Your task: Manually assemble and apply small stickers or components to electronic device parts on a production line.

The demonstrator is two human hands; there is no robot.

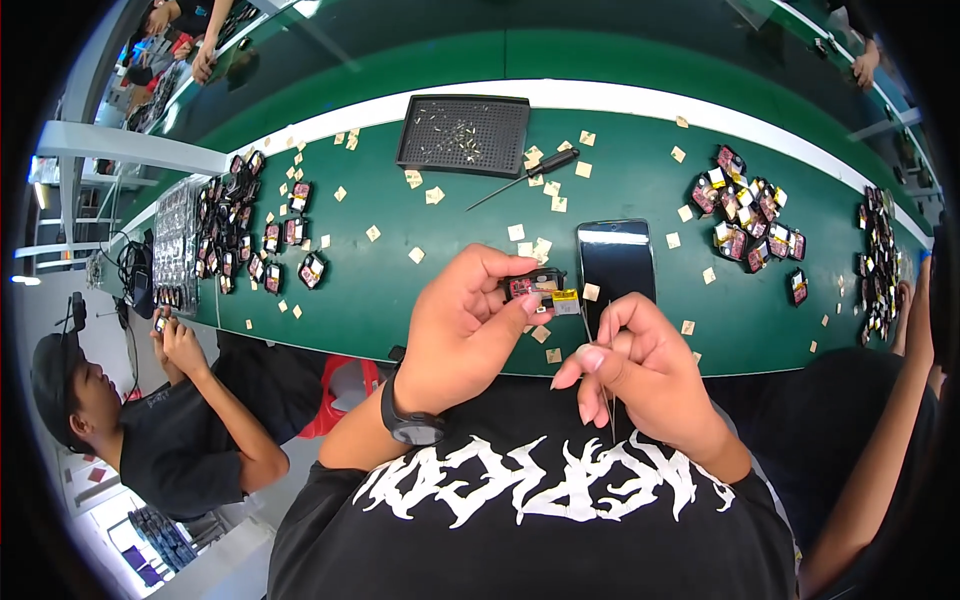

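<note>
My left hand (462, 325) grips a small black device casing (520, 284) between thumb and fingers. Inside it shows a red circuit board, and a silver battery (567, 302) with yellow tape sticks out on the right. My right hand (645, 372) pinches thin metal tweezers (584, 322), whose tips point up beside the battery. By the tips appears a small beige square (591, 292); whether they hold it or it lies behind them, I cannot tell. A dark phone (615, 262) lies flat on the table just beyond my right hand.
Beige squares dot the green table (380, 290). A black tray (464, 134) with small bits and a screwdriver (522, 180) lie at the back. Device casings are piled at right (748, 205) and left (230, 215). Co-workers sit on both sides; the left one (160, 420) handles a small part.
</note>
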